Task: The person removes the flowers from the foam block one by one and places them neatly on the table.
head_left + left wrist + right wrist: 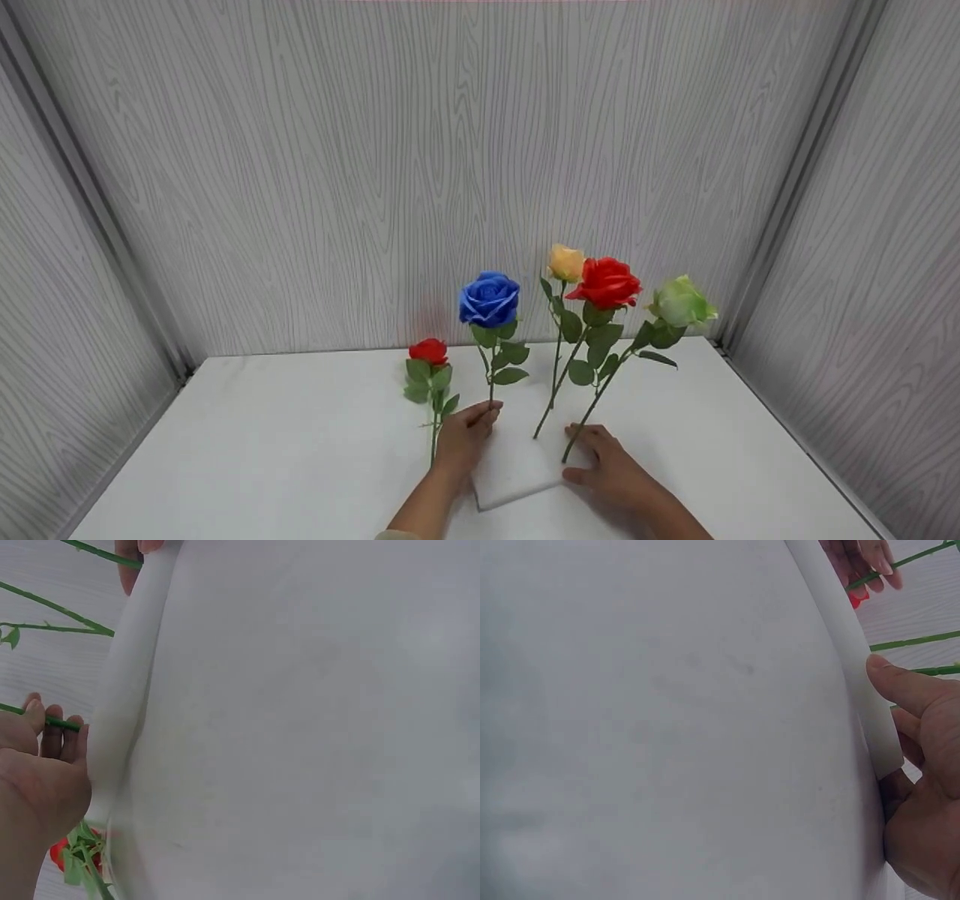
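Note:
My left hand (465, 439) pinches the thin green stem of a blue rose (490, 300) between thumb and fingers, low on the stem. The bloom stands upright above the hand. Under the stem is a flat white block (514, 472), its front edge visible in the head view. At the block's right end, my right hand (615, 469) grips it, the thumb (889, 679) over the edge and other fingers on the far side. Beside that hand rises the stem of a pale green rose (681, 302). A large red rose (606, 283) and a yellow rose (566, 262) lean between the hands.
A smaller red rose (428, 352) is left of my left hand, its lower stem beside the wrist. White table (300, 435) spreads to both sides. Grey wood-grain panels (337, 187) enclose the back and sides.

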